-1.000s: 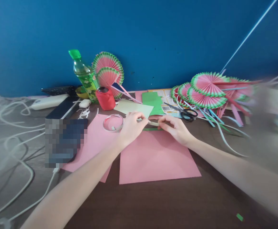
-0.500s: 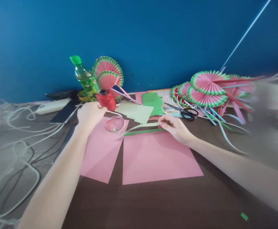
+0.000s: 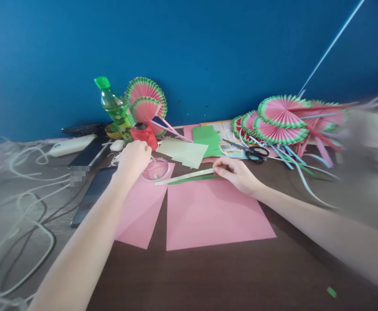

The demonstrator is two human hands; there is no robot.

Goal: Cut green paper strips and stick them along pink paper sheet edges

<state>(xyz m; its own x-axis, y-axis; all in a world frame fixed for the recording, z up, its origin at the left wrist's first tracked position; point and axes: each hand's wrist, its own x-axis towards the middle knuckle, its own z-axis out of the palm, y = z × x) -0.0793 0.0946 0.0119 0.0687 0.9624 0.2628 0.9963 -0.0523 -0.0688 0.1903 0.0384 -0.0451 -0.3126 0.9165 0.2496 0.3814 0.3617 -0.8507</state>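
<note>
My right hand [image 3: 232, 172] pinches one end of a pale paper strip [image 3: 185, 176]. The strip slants down to the left, over a green strip [image 3: 195, 179] along the top edge of a pink sheet [image 3: 219, 211]. My left hand [image 3: 134, 157] is closed beside a round, clear ring [image 3: 167, 169] that looks like a tape roll; its fingertips are hidden, so what they hold cannot be made out. Under the ring lies a second pink sheet [image 3: 140, 211]. A red spool-like object [image 3: 146, 134] stands just behind my left hand.
Behind lie pale green papers [image 3: 185, 151], green paper [image 3: 206, 140] and black scissors [image 3: 252, 151]. Pleated paper fans [image 3: 281, 114] are heaped at right. A green-capped bottle [image 3: 115, 106], a phone [image 3: 91, 198] and white cables [image 3: 23, 203] are at left.
My left hand has moved right and toward me, closer to the clear ring, uncovering the phone. The pale strip's free end has straightened and reaches farther left. My right hand has barely moved.
</note>
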